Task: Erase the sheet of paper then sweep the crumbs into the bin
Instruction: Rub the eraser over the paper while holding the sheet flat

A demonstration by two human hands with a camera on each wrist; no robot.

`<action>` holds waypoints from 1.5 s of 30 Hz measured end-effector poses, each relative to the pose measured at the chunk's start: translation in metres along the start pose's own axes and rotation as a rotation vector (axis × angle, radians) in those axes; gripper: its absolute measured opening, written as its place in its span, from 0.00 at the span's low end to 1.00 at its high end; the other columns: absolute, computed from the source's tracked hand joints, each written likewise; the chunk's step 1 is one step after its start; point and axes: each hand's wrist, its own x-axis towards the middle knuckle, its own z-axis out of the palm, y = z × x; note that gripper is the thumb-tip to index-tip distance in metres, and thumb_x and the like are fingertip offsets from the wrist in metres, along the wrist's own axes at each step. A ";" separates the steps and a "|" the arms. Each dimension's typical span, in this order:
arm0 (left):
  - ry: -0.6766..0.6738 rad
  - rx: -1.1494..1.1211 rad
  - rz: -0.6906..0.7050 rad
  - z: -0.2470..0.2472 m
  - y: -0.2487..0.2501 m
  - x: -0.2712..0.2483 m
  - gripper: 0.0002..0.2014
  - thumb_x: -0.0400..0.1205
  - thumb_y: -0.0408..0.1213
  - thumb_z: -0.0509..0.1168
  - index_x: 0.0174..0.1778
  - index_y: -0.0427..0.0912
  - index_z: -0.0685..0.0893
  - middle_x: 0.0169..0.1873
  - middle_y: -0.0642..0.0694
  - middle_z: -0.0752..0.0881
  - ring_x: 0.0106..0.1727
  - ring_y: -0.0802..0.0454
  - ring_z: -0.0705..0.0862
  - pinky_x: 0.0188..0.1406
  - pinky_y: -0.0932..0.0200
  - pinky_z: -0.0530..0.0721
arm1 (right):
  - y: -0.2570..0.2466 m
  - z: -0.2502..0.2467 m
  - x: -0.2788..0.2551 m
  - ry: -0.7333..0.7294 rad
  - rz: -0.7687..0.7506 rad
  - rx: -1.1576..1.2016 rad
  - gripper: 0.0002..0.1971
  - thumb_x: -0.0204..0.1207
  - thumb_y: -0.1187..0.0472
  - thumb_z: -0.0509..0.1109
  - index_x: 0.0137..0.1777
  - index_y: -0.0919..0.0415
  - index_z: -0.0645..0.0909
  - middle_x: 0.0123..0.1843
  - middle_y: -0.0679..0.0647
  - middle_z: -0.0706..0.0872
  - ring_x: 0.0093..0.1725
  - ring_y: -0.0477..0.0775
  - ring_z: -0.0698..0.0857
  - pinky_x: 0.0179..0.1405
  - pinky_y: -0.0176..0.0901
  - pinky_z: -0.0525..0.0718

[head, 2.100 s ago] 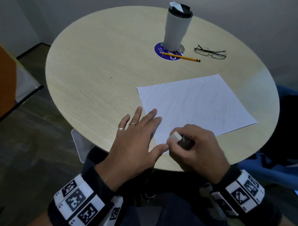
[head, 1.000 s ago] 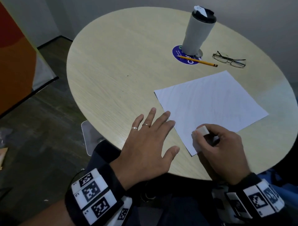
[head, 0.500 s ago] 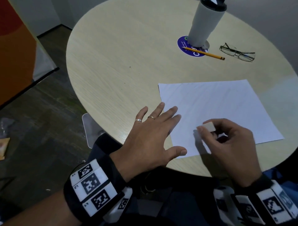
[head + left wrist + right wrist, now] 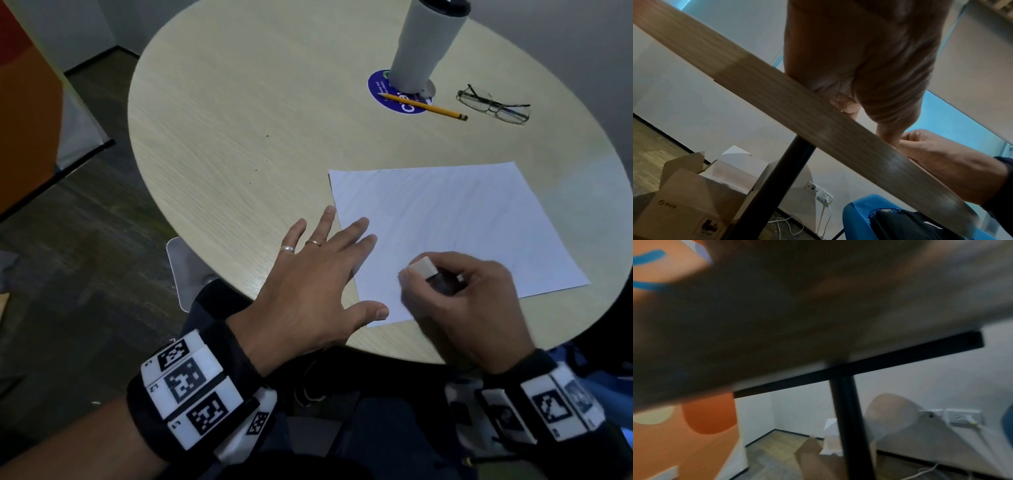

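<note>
Two bare hands, left hand (image 4: 308,291) and right hand (image 4: 469,308). Two thin rings (image 4: 299,246) on left fingers, one silver and one gold-coloured. Around each wrist a black fabric band (image 4: 236,356) with white blocks (image 4: 188,387) on it, each block printed with a black-and-white square code and a small letter-and-number label. More such blocks (image 4: 561,407) on right wrist. Dark trousers (image 4: 376,428) below, and a thin cord loop (image 4: 308,387) between the wrists.

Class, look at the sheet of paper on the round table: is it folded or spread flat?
Spread flat. The sheet of paper shows all its edges lying on the table, with the left hand pressing its near-left edge.
</note>
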 end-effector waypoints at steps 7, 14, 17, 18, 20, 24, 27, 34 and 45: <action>-0.010 0.015 -0.008 -0.001 0.001 0.001 0.46 0.81 0.74 0.63 0.92 0.59 0.56 0.92 0.64 0.44 0.91 0.53 0.31 0.88 0.45 0.28 | -0.008 0.007 -0.005 0.035 -0.070 -0.039 0.07 0.79 0.64 0.80 0.38 0.60 0.90 0.33 0.52 0.90 0.35 0.56 0.89 0.39 0.56 0.88; -0.024 0.002 -0.014 -0.002 0.001 0.001 0.46 0.81 0.74 0.63 0.92 0.59 0.57 0.92 0.64 0.44 0.91 0.54 0.31 0.89 0.44 0.29 | 0.014 -0.018 0.010 0.108 0.005 -0.074 0.09 0.79 0.62 0.81 0.37 0.58 0.90 0.33 0.49 0.90 0.35 0.51 0.88 0.41 0.57 0.89; -0.023 0.008 -0.016 -0.001 0.001 0.001 0.46 0.81 0.74 0.63 0.92 0.59 0.56 0.92 0.64 0.45 0.91 0.55 0.31 0.89 0.44 0.30 | -0.002 0.003 -0.004 0.016 -0.062 -0.058 0.08 0.80 0.62 0.80 0.39 0.60 0.89 0.32 0.52 0.88 0.33 0.57 0.86 0.37 0.57 0.87; -0.020 0.005 -0.015 -0.001 0.001 0.002 0.46 0.81 0.74 0.63 0.92 0.59 0.57 0.92 0.64 0.45 0.92 0.54 0.32 0.89 0.43 0.31 | 0.001 0.005 -0.003 -0.001 -0.068 -0.074 0.08 0.80 0.60 0.80 0.40 0.60 0.88 0.32 0.52 0.88 0.34 0.58 0.86 0.38 0.58 0.87; -0.024 -0.002 -0.016 -0.001 0.001 0.001 0.46 0.81 0.73 0.63 0.92 0.59 0.57 0.92 0.64 0.45 0.92 0.54 0.33 0.90 0.43 0.31 | 0.018 -0.007 0.007 0.028 -0.011 -0.053 0.09 0.80 0.57 0.80 0.42 0.60 0.88 0.33 0.53 0.88 0.35 0.60 0.87 0.40 0.64 0.88; -0.032 0.012 -0.018 -0.002 0.002 0.002 0.46 0.81 0.73 0.62 0.92 0.59 0.56 0.92 0.64 0.45 0.92 0.53 0.33 0.90 0.42 0.32 | 0.019 -0.015 0.008 0.082 -0.040 -0.073 0.08 0.80 0.62 0.79 0.39 0.60 0.89 0.35 0.52 0.90 0.37 0.58 0.89 0.41 0.61 0.89; -0.037 0.018 -0.027 -0.003 0.002 0.002 0.45 0.81 0.73 0.62 0.92 0.60 0.56 0.92 0.64 0.44 0.92 0.54 0.33 0.90 0.41 0.33 | -0.001 0.002 -0.007 -0.034 -0.097 -0.090 0.08 0.79 0.61 0.80 0.38 0.57 0.89 0.34 0.50 0.90 0.36 0.57 0.89 0.39 0.57 0.88; -0.036 0.011 -0.020 -0.003 0.002 0.002 0.46 0.81 0.74 0.63 0.92 0.59 0.56 0.92 0.63 0.43 0.92 0.54 0.32 0.90 0.41 0.32 | 0.011 -0.018 0.001 -0.001 -0.060 -0.097 0.09 0.79 0.62 0.81 0.37 0.53 0.90 0.35 0.48 0.92 0.37 0.53 0.90 0.44 0.58 0.90; -0.023 -0.002 -0.013 -0.002 0.001 0.001 0.46 0.80 0.74 0.63 0.91 0.60 0.58 0.92 0.63 0.45 0.92 0.54 0.33 0.90 0.42 0.32 | 0.003 -0.003 -0.013 0.017 -0.150 -0.201 0.10 0.78 0.61 0.80 0.36 0.52 0.87 0.34 0.46 0.89 0.35 0.54 0.87 0.38 0.55 0.87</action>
